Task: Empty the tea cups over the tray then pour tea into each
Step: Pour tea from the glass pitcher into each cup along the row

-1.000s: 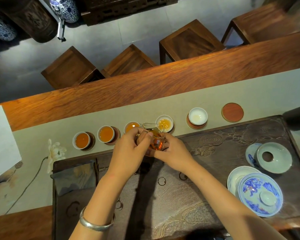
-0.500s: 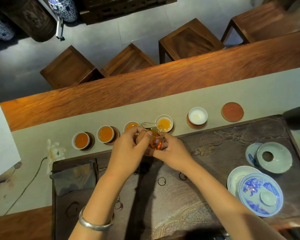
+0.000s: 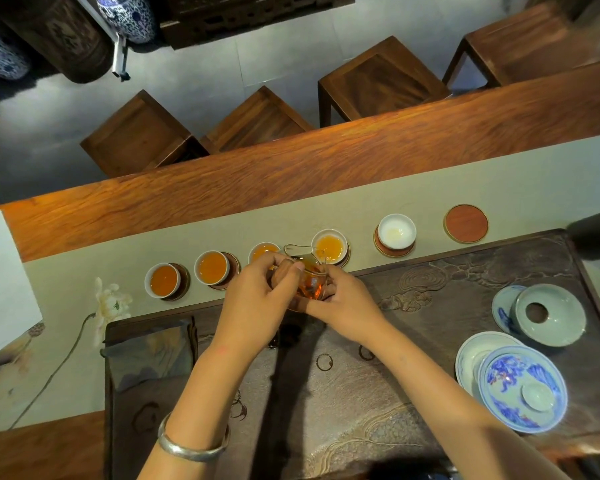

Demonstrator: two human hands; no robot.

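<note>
A row of cups stands behind the dark tray [image 3: 465, 289]; the left hand [image 3: 257, 299] hides part of the third cup [image 3: 262, 250]. Both hands grasp the glass pitcher [image 3: 310, 282], the right hand [image 3: 343, 303] supporting it. It tilts, spout toward the fourth cup [image 3: 329, 247].

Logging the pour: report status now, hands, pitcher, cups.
Left hand and right hand both on glass pitcher, tipped over fourth cup. Fifth cup holds no tea yet. Nothing in the way.
</note>
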